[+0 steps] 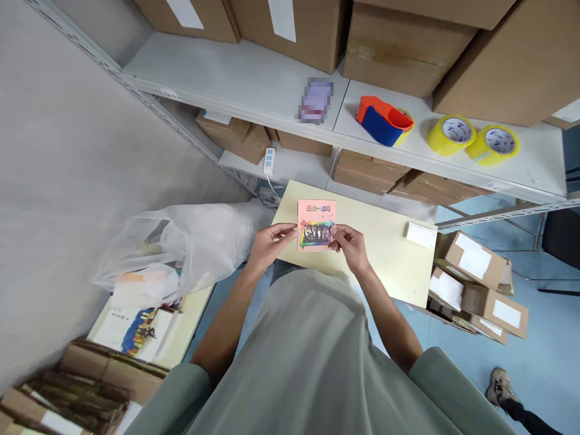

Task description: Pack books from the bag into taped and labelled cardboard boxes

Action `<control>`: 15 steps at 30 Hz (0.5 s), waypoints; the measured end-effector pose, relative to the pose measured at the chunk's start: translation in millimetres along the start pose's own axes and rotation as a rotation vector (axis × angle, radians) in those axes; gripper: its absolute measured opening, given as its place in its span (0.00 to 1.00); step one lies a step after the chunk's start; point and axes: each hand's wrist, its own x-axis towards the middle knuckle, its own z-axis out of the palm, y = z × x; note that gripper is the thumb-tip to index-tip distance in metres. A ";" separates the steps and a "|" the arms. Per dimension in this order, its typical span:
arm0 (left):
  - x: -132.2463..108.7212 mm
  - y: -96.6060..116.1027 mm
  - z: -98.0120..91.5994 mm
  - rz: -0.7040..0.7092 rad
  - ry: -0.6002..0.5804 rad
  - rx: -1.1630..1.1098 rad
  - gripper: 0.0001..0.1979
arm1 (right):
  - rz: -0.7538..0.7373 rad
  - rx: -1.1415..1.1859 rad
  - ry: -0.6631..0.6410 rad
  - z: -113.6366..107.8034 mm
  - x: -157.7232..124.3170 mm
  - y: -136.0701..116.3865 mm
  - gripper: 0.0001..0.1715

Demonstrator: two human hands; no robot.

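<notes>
A small pink booklet (316, 212) with coloured lettering and a rainbow-framed dark picture is held up in front of me, above the pale yellow table (371, 254). My left hand (270, 243) pinches its left edge between thumb and fingers. On the opposite edge, my right hand (350, 244) grips it, the thumb lying on the front cover and the fingers curled behind. Farther right on the table lies a small white box or pad (420, 234).
On the shelf (217, 72) ahead are a red-and-blue tape dispenser (385, 121), yellow tape rolls (452, 134), a pixelated phone-like item (316, 101) and cartons (399, 54). A power strip (269, 161) sits lower. Left is a white plastic bag (217, 235); right, labelled boxes (471, 260) and someone's shoe (500, 386).
</notes>
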 end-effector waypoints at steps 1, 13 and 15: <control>-2.4 1.5 0.3 -0.003 -0.002 -0.026 0.30 | 0.000 0.005 -0.004 2.1 -0.4 -1.8 0.35; -9.8 2.4 -11.0 0.182 0.028 0.002 0.20 | -0.092 -0.052 -0.144 10.7 -1.8 -11.5 0.35; -13.0 9.3 -16.7 0.285 0.018 0.058 0.15 | -0.145 -0.077 -0.185 11.4 -3.2 -11.7 0.29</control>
